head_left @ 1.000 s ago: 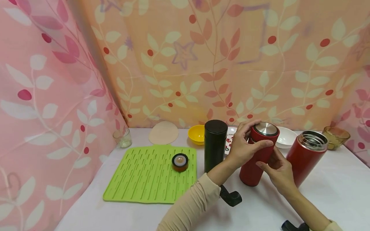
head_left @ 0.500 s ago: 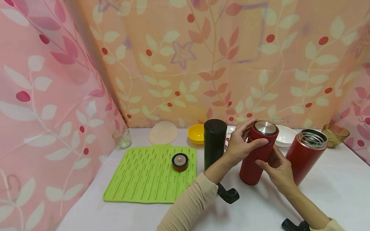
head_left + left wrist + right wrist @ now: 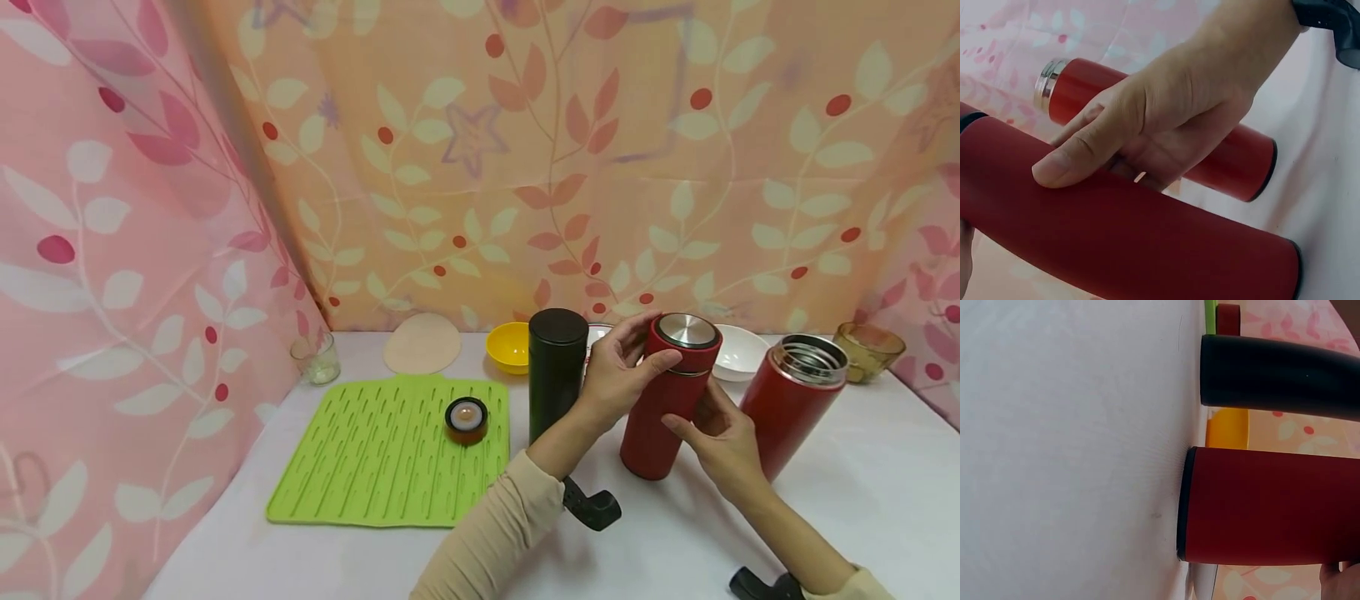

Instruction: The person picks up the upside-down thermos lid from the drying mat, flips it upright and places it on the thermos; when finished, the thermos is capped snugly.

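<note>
A red thermos (image 3: 655, 429) with a steel-topped lid (image 3: 687, 331) stands on the table in the head view. My left hand (image 3: 613, 371) grips the lid from the left, thumb across its near side. A thin silver line shows between lid and body. Lower down, my right hand (image 3: 723, 442) holds the body from the right, its thumb on the front; its other fingers are partly hidden behind. The left wrist view shows this right hand (image 3: 1166, 106) against the red body (image 3: 1129, 231). Just right of it stands a lidless red thermos (image 3: 799, 408) with a bare steel mouth.
Left of the hands stands a black thermos (image 3: 557, 375). Further left, a green mat (image 3: 382, 458) bears a round brown-and-black lid (image 3: 467, 421). Behind are a yellow bowl (image 3: 508, 348), a white bowl (image 3: 738, 354), a beige disc (image 3: 422, 343) and glass cups (image 3: 317, 358).
My left thumb has moved leftward around the lid, and the silver line under the lid shows more. My right hand has kept its hold on the body.
</note>
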The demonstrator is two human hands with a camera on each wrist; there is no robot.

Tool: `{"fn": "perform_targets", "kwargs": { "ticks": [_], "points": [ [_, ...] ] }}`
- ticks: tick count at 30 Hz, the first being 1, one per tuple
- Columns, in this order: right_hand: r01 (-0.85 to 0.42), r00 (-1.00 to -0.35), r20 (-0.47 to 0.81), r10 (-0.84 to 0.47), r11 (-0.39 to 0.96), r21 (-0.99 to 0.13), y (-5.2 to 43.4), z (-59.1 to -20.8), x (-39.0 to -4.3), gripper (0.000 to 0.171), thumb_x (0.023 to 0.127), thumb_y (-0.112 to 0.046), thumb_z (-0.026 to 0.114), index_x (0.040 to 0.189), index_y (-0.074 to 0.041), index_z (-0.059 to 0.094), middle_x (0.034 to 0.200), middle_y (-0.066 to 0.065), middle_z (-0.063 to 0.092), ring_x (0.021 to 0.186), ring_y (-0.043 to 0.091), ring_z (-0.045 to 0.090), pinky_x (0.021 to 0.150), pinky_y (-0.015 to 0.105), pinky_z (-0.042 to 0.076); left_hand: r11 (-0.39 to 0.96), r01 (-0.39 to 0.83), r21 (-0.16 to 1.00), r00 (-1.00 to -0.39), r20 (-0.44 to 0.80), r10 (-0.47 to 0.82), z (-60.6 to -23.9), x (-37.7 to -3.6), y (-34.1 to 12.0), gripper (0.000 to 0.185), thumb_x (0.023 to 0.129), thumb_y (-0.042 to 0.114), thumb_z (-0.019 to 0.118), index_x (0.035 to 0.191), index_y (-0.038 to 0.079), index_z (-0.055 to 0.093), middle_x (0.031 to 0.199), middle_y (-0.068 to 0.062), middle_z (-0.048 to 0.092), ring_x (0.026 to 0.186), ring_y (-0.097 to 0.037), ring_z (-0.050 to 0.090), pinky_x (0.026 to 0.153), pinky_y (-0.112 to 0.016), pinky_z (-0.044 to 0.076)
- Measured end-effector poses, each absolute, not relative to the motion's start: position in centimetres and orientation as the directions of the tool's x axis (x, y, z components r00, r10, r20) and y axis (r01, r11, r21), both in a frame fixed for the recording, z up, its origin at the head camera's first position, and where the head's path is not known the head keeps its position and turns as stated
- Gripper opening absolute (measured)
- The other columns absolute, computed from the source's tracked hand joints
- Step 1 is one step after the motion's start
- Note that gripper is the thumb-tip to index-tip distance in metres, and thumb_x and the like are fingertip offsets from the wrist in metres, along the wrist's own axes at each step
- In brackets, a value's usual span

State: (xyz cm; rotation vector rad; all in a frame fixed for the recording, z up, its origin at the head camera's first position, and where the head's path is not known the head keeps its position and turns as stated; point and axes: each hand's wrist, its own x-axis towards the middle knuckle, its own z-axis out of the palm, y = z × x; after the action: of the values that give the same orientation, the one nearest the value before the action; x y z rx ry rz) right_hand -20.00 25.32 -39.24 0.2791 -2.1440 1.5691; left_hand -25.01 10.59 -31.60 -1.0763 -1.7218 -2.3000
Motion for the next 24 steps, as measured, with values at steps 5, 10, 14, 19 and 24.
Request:
{"fn": "perform_targets", "kwargs": {
  "ticks": [5,10,14,19,24],
  "points": [
    [-0.424,-0.868,0.485,0.106,0.350,-0.836,25.5,-39.2,-19.9,0.074,0.083,-0.001,0.064,0.145,-0.021,0.029,0.116,-0.029,0.052,0.099,-0.012,0.054,0.078,0.005,0.046,-0.257,0.501,0.826,-0.770,0.561,0.303,-31.5,-24.6,11.5,0.058,0.079,0.003,0.070,0.132,0.009,0.048,0.121,0.000,0.050,0.110,0.000,0.053,0.095,-0.014,0.043],
    [-0.404,-0.870,0.479,0.121,0.382,-0.831,25.5,-39.4,-19.9,0.074,0.083,-0.003,0.064,0.145,-0.023,0.029,0.114,-0.032,0.051,0.097,-0.013,0.054,0.076,0.005,0.047,-0.071,0.512,0.856,-0.837,0.516,0.180,-31.1,-23.7,12.8,0.064,0.068,0.017,0.082,0.125,0.018,0.051,0.112,0.007,0.043,0.101,0.005,0.046,0.083,-0.012,0.047],
    [-0.405,-0.867,0.482,0.125,0.385,-0.829,25.6,-39.4,-20.1,0.074,0.082,-0.002,0.066,0.144,-0.021,0.031,0.110,-0.032,0.054,0.094,-0.011,0.056,0.075,0.005,0.047,-0.161,0.493,0.855,-0.827,0.518,0.217,-31.1,-23.8,12.2,0.064,0.073,0.013,0.077,0.129,0.014,0.046,0.120,0.004,0.048,0.104,0.004,0.049,0.087,-0.012,0.046],
    [-0.438,-0.860,0.497,0.116,0.332,-0.836,25.7,-39.2,-20.3,0.073,0.079,0.004,0.067,0.142,-0.016,0.035,0.109,-0.025,0.058,0.093,-0.007,0.058,0.075,0.007,0.049,-0.253,0.510,0.822,-0.765,0.568,0.304,-31.5,-24.3,11.3,0.056,0.084,0.004,0.065,0.135,0.004,0.042,0.127,-0.011,0.052,0.112,-0.001,0.052,0.097,-0.013,0.040],
    [-0.412,-0.875,0.470,0.118,0.330,-0.849,25.6,-39.4,-20.2,0.074,0.080,0.001,0.067,0.143,-0.019,0.034,0.111,-0.029,0.056,0.096,-0.010,0.057,0.076,0.007,0.048,-0.191,0.507,0.841,-0.799,0.541,0.262,-31.6,-24.0,11.7,0.066,0.078,0.008,0.072,0.137,0.011,0.043,0.125,0.003,0.044,0.113,0.002,0.049,0.095,-0.012,0.041]
  ]
}}
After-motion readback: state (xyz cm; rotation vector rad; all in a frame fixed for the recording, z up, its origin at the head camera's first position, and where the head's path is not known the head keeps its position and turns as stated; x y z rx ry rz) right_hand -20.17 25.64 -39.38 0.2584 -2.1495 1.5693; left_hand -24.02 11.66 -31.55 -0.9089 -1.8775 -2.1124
